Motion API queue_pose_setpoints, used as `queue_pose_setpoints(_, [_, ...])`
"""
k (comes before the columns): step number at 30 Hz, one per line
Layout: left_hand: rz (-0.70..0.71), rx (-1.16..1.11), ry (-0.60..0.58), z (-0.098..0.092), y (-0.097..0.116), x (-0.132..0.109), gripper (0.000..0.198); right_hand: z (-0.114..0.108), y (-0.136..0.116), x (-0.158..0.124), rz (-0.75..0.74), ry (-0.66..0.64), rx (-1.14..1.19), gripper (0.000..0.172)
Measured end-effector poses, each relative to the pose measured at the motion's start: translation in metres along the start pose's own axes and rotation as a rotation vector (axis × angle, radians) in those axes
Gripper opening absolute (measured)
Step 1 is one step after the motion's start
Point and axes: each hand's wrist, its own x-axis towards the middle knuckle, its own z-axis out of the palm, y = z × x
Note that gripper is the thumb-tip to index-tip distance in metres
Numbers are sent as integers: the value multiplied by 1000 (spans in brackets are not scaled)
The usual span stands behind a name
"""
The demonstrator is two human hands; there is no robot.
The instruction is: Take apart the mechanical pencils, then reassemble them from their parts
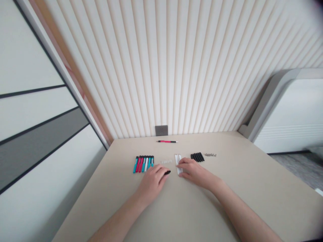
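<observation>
My left hand [154,178] is closed around a pen barrel piece; its black end [167,172] sticks out beyond the fingertips, and the rest is hidden in the hand. Thin white pen refills [177,159] lie side by side to its right. Over their lower right part rests my right hand [190,170], thumb and forefinger apart at the refills. Just left of my left hand is a row of blue, red and white pen barrels [141,164] with black ends. Small whitish pieces [166,161] form a short row between the barrels and the refills.
Black grip sleeves [197,157] lie in a row right of the refills, with small metallic pieces [210,155] beyond them. A red and black pen [167,141] lies near the wall, below a socket [161,130]. A cabinet [37,161] borders the beige table [176,211] at left.
</observation>
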Motion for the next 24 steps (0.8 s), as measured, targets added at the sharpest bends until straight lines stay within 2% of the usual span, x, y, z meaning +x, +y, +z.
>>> queue_pose_setpoints(17, [10,0,-10,0,-1,0,16,3,2,0,-38,33,-54,34])
queue_pose_setpoints(24, [8,5,-22,-1,0,0,17,2,1,-1,-75,-13,-73,30])
